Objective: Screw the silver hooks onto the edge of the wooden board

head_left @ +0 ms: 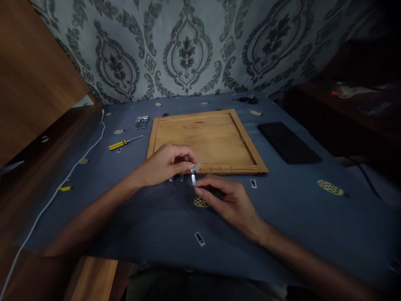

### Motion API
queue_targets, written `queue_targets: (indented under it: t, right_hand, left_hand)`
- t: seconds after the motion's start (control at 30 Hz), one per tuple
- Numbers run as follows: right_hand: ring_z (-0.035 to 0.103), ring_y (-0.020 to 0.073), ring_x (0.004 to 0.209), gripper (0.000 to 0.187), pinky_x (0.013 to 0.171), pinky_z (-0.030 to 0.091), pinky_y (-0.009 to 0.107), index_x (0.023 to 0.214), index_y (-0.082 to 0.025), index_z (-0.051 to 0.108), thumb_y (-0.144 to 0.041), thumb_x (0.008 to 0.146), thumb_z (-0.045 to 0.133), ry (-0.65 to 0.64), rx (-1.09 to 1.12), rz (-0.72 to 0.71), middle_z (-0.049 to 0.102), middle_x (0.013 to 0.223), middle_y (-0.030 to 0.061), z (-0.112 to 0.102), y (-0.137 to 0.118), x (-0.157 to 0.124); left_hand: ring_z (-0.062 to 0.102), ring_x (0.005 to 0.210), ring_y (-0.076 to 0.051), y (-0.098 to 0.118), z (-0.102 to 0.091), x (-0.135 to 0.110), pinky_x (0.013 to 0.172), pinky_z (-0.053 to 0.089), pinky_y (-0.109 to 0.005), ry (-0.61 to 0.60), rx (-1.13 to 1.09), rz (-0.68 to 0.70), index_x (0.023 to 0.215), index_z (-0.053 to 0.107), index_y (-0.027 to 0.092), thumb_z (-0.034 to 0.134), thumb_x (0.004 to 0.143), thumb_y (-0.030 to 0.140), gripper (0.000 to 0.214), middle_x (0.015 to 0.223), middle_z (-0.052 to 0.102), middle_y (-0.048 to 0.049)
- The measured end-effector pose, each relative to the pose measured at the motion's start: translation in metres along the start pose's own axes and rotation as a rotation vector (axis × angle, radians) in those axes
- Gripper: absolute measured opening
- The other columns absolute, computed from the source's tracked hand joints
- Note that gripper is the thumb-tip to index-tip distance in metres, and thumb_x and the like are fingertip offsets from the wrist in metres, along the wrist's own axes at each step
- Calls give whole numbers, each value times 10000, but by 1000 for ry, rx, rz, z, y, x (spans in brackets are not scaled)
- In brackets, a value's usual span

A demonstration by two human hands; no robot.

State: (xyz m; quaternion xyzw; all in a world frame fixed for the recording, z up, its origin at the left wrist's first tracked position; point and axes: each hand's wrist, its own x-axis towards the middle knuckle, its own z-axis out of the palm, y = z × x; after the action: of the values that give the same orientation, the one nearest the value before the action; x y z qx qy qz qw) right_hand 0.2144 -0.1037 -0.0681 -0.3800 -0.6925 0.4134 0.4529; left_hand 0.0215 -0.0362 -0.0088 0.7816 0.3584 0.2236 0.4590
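Between my two hands is a small shiny metal hinge (pixel 193 179), held just over the front edge of a framed wooden panel (pixel 203 138). My left hand (pixel 171 164) pinches its upper end, thumb against fingers, above the panel's front rail. From the front, my right hand (pixel 230 200) grips the lower end between thumb and fingertips. Small dark holes run along the front rail to the right of the hinge. Under my left hand, two small metal pieces (pixel 181 177) stick out at the panel's front edge, partly hidden.
A yellow-handled screwdriver (pixel 120 145) lies left of the panel, with a cluster of metal hardware (pixel 142 122) behind it. To the right is a flat black object (pixel 288 143). A white cable (pixel 75 167) runs along the left side. Dark items (pixel 249 99) lie at the back.
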Motion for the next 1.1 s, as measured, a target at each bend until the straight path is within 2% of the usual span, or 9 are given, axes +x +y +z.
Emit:
queue_targets:
  t: [0.07, 0.13, 0.23, 0.33, 0.4, 0.53, 0.73, 1.1]
  right_hand:
    - [651, 146, 646, 130, 597, 542, 258, 820, -222, 702, -324, 888, 661, 6, 20, 42, 693, 713, -8, 1, 1, 2]
    - [620, 137, 585, 156, 560, 520, 256, 801, -220, 699, -357, 871, 674, 9, 76, 117, 657, 653, -20, 3, 2, 4]
    - [550, 117, 487, 211, 478, 460, 246, 793, -210, 688, -416, 842, 687, -3, 189, 275, 616, 591, -30, 5, 8, 8]
    - [495, 102, 431, 283, 426, 400, 230, 740, -204, 648, -472, 819, 690, -27, 261, 419, 606, 536, -28, 6, 15, 11]
    - [480, 94, 412, 316, 412, 376, 221, 714, -202, 625, -497, 805, 690, -40, 290, 477, 607, 513, -24, 6, 19, 13]
    - [464, 81, 388, 325, 393, 353, 210, 721, -201, 622, -511, 797, 682, -74, 333, 527, 608, 500, -25, 4, 22, 16]
    - [463, 79, 380, 317, 380, 345, 210, 733, -205, 610, -503, 814, 683, -127, 380, 575, 601, 494, -27, 1, 22, 17]
    - [360, 64, 323, 295, 337, 257, 205, 728, -218, 584, -498, 809, 636, -139, 383, 620, 519, 422, -72, 0, 18, 20]
  left_hand:
    - [570, 634, -96, -3, 0, 1, 599, 428, -207, 21, 45, 12, 872, 662, 126, 580, 857, 241, 142, 708, 644, 3]
    - [597, 691, -114, -4, -1, 1, 618, 432, -220, 104, 161, 28, 909, 671, 134, 571, 885, 257, 161, 778, 676, -10]
    - [642, 842, -148, -6, -9, -1, 726, 465, -252, 190, 390, 83, 980, 673, 150, 556, 934, 264, 169, 929, 710, -25]
    - [639, 1004, -185, -5, -16, -5, 897, 473, -307, 94, 537, 144, 1066, 665, 163, 615, 935, 282, 183, 1057, 693, -40]
    - [607, 1092, -217, -4, -16, -7, 953, 463, -343, -2, 615, 125, 1131, 650, 171, 662, 920, 302, 249, 1126, 660, -59]
    - [557, 1111, -247, -2, -5, -6, 923, 470, -373, -126, 734, 48, 1146, 640, 180, 721, 884, 317, 307, 1136, 622, -64]
    - [527, 1113, -258, -9, 10, -5, 944, 452, -409, -75, 845, 68, 1083, 634, 162, 744, 864, 368, 320, 1175, 612, -77]
    - [548, 1098, -261, -14, 16, -2, 976, 451, -439, -69, 874, 98, 992, 666, 155, 752, 857, 339, 244, 1135, 646, -74]
